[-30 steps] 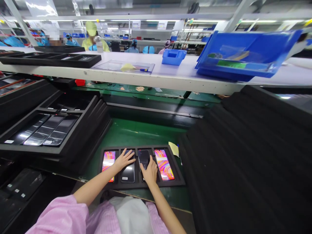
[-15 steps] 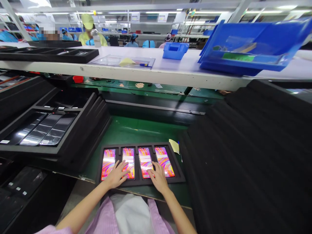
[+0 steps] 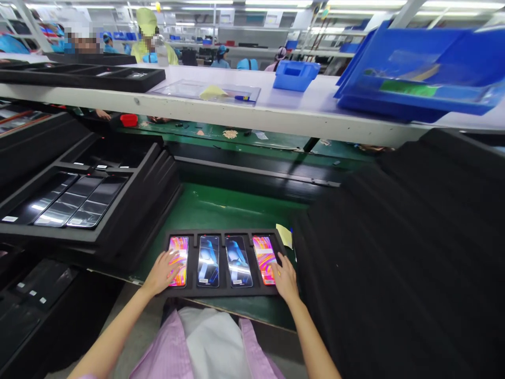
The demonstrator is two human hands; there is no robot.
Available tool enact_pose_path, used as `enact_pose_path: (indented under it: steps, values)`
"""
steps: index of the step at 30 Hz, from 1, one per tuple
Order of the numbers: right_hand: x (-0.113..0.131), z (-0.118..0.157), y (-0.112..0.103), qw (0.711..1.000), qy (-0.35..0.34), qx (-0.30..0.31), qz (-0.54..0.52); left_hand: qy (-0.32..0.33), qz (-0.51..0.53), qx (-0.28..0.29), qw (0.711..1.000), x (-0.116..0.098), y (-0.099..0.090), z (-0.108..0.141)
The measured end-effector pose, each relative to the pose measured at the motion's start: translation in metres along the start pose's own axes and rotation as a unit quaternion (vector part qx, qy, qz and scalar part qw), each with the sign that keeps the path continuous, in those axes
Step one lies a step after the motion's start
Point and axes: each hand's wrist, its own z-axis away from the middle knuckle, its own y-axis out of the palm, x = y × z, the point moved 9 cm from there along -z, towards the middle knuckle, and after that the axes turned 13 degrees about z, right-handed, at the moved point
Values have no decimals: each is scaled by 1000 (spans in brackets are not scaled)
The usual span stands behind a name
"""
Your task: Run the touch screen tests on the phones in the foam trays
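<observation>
At the left, a stack of foam trays (image 3: pixel 125 202) bears dark phones. Next, the left hand (image 3: pixel 161 273), fingers spread and grasping nothing, lies over the bright leftmost phone (image 3: pixel 183 269) in the near tray (image 3: pixel 221 291). Two blue-patterned phones (image 3: pixel 208 261) fill the middle slots. The bright rightmost phone (image 3: pixel 263 257) lies under the right hand's (image 3: pixel 285 279) fingertips, its grip loose, clasping nothing. Just beyond is a yellow note (image 3: pixel 284 235); farther right, a black stack (image 3: pixel 402 263).

Ceiling lights (image 3: pixel 278 3) shine brightly; glare streaks 3 phones (image 3: pixel 84 202) by the left edge of the bench (image 3: pixel 221 208). 4 screens (image 3: pixel 208 260) glow near its front edge; black foam (image 3: pixel 394 252) rightward sits dark.
</observation>
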Motion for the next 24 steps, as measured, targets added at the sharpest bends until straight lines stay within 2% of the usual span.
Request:
enact_pose_path:
  steps: [2,4,6,9,12,15,18,24]
  values:
    - [1,-8,1,1000,22,-19,6,-54,19,-76,995,24,-9,-2]
    - [14,-10,1,999,37,-37,9,-110,46,-155,981,48,-15,0]
    - [47,-4,2,999,1,-54,-5,-162,82,-219,959,69,-17,10]
    - [122,24,2,984,-146,-81,-58,-223,146,-278,923,93,-11,35]
    - [179,50,2,966,-222,-89,-102,-247,204,-288,902,100,-1,57]
    - [213,60,2,953,-261,-85,-129,-254,248,-276,893,99,7,65]
    - [226,59,0,946,-275,-89,-149,-258,275,-264,888,97,9,66]
    - [227,58,0,945,-264,-76,-177,-265,296,-248,884,95,9,64]
